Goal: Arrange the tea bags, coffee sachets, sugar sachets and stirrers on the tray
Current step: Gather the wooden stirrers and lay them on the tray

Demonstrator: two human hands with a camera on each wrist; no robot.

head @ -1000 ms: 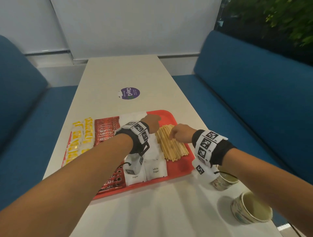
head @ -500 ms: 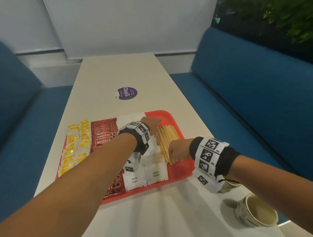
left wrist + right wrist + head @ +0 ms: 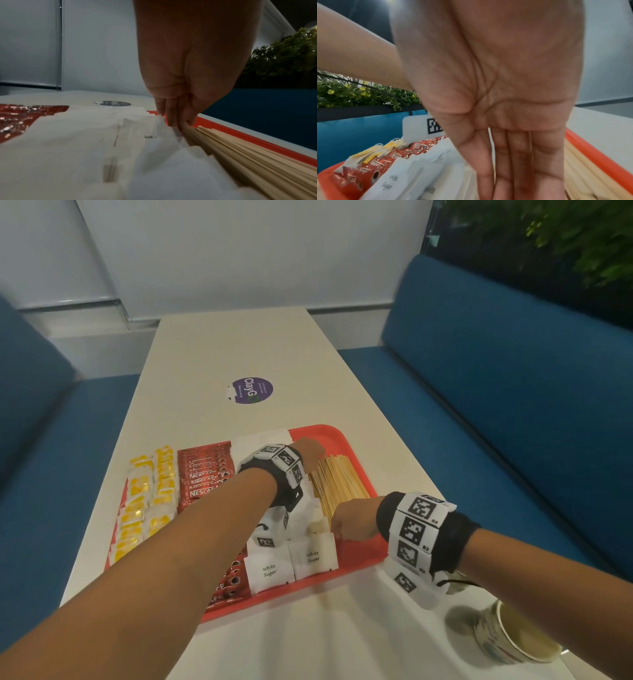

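The head view looked down from above both forearms at the tray (image 3: 346,436). Each wrist view sat low and close behind its own fingers. All three shared the stirrers (image 3: 337,484) between the hands.

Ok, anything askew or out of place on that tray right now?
Mostly neat rows. The yellow tea bags hang over the red tray's left edge, and one white sugar sachet by the right hand stands on edge.

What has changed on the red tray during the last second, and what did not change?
The right hand slid along the bundle of thin wooden stirrers from its far part to its near end, toward the person. The left hand stayed at the bundle's far end, fingers touching it. The red plastic tray and the sachet rows kept their places.
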